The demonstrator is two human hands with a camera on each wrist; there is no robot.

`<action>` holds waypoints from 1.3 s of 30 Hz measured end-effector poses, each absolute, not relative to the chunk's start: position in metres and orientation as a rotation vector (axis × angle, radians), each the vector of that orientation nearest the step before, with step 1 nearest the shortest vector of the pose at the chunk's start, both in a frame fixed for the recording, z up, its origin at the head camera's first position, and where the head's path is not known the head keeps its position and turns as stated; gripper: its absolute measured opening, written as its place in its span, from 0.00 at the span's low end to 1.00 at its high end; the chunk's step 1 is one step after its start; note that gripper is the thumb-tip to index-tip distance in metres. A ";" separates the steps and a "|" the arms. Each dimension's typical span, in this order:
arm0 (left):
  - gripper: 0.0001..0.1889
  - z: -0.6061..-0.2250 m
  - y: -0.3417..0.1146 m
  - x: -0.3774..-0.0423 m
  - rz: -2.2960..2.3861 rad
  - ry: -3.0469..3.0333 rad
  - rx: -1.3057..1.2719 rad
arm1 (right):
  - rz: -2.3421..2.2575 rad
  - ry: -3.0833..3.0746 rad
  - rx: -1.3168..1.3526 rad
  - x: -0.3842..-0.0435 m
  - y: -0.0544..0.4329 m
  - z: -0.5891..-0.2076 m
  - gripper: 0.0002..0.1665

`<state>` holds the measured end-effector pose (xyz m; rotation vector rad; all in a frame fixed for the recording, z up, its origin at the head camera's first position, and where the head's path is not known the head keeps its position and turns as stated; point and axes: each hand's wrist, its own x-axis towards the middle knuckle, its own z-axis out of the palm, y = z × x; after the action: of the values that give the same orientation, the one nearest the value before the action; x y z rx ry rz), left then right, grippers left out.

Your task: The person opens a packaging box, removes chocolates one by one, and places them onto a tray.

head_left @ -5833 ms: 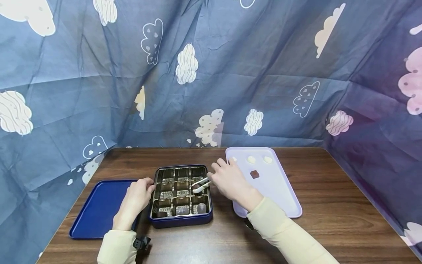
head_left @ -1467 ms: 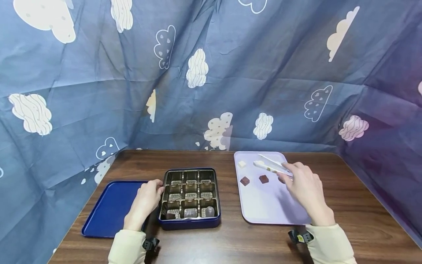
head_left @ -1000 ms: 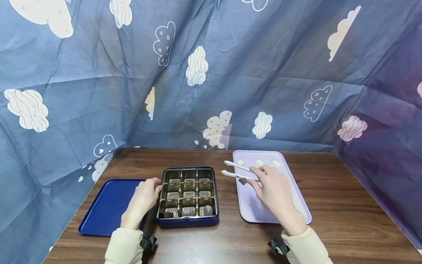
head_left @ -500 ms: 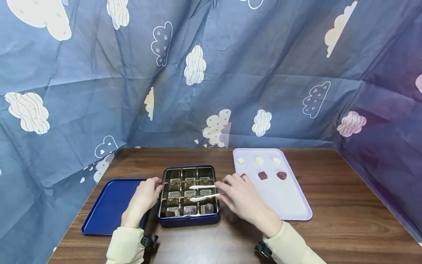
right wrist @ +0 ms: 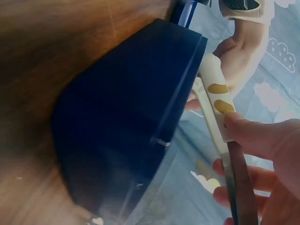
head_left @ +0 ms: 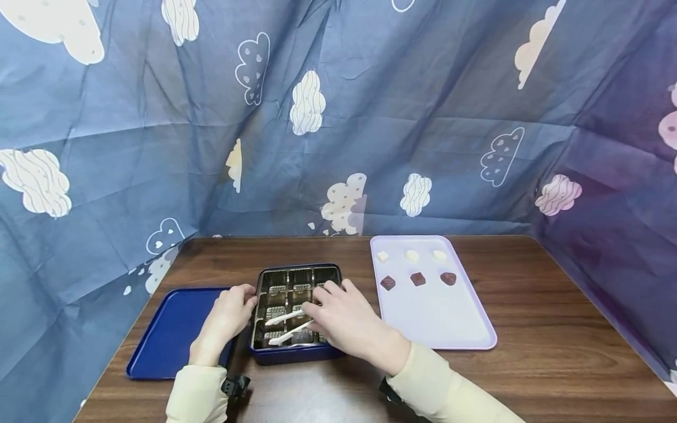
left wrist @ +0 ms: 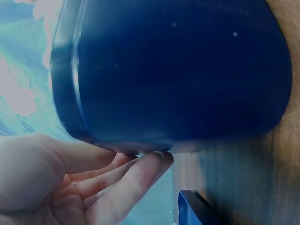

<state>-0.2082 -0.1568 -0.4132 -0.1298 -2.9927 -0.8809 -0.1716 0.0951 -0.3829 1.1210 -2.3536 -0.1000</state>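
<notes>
My right hand (head_left: pixel 346 320) grips white tongs (head_left: pixel 284 317) over the blue tin (head_left: pixel 296 355). Their tips stand apart above the front left compartment, with nothing visible between them. The tin has a gold-coloured insert divided into square compartments. A dark chocolate (head_left: pixel 304 336) sits in the front middle compartment; my right hand hides the front right one. My left hand (head_left: pixel 224 317) touches the tin's left wall with its fingertips. In the left wrist view, thumb and fingers (left wrist: pixel 133 180) meet the tin's side. From the right wrist, the tongs' pale arms are pinched between thumb and fingers.
A lilac tray (head_left: pixel 439 323) at right holds three white chocolates (head_left: pixel 411 255) in a back row and three dark chocolates (head_left: pixel 418 279) before them. A blue lid (head_left: pixel 169 335) lies left of the tin, partly under my left forearm. A cloud-patterned cloth (head_left: pixel 370 117) hangs behind the table.
Earlier the tongs held a dark chocolate at the tin's middle right compartment. Then they were over the tray, and three dark chocolates lie there now. The tongs have swung back left over the tin.
</notes>
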 end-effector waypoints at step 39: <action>0.14 -0.412 -0.158 -0.210 -0.948 -2.996 -0.120 | -0.089 -2.608 1.162 -0.196 0.069 -0.365 0.08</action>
<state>-0.2097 -0.1583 -0.4123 -0.1201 -2.9957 -0.9485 -0.1964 0.0686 -0.3654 1.1624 -2.6084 -0.0886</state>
